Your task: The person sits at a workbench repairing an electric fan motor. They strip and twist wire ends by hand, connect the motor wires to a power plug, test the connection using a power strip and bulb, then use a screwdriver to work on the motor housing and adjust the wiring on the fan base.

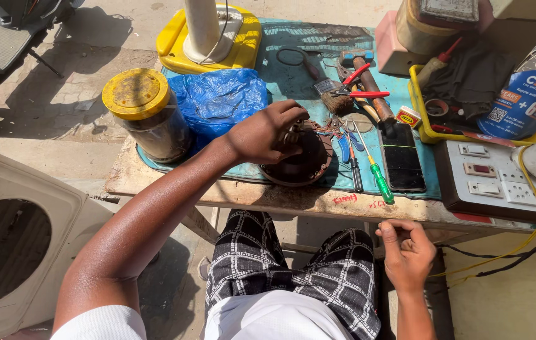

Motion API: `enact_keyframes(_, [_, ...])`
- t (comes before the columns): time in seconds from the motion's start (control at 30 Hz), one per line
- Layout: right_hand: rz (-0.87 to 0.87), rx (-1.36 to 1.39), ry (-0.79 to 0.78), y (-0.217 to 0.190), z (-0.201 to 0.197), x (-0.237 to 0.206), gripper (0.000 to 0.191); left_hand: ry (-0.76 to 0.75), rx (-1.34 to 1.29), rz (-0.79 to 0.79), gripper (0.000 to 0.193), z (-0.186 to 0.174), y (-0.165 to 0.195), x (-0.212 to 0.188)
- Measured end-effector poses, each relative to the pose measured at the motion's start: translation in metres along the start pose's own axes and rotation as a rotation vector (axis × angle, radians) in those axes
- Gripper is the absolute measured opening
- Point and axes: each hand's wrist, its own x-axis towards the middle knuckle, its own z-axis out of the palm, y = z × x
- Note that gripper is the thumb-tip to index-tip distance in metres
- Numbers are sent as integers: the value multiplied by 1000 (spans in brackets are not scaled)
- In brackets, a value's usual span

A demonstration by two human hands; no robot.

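Hands: left hand (261,133) grips motor stator (302,160) | right hand (407,250) loosely curled, empty, well apart

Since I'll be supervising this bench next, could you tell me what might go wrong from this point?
The left hand grips the round motor part alone while the right hand is off the table; it might twist or slide. The part sits near the table edge and could drop. The phone beside the green screwdriver could get scratched.

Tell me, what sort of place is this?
Probably an outdoor repair stall for electrical appliances. The left hand rests on a round motor winding on a worn workbench, beside screwdrivers, a hammer and a switchboard.
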Motion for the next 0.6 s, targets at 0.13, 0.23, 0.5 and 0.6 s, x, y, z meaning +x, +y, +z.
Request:
enact_keyframes(0.13, [-486,-250,12,-57,47,42,14,38,-36,-20,58,10,-1,1])
enact_keyframes(0.23, [-617,-463,2,-86,82,77,29,72,-76,-58,62,14,-3,-4])
enact_keyframes(0.5, [-789,-516,-41,-86,125,120,12,283,-28,-93,68,31,-6,-15])
enact_keyframes(0.6, [-865,-572,-52,-77,129,113,11,254,-26,-101,66,34,-15,-14])
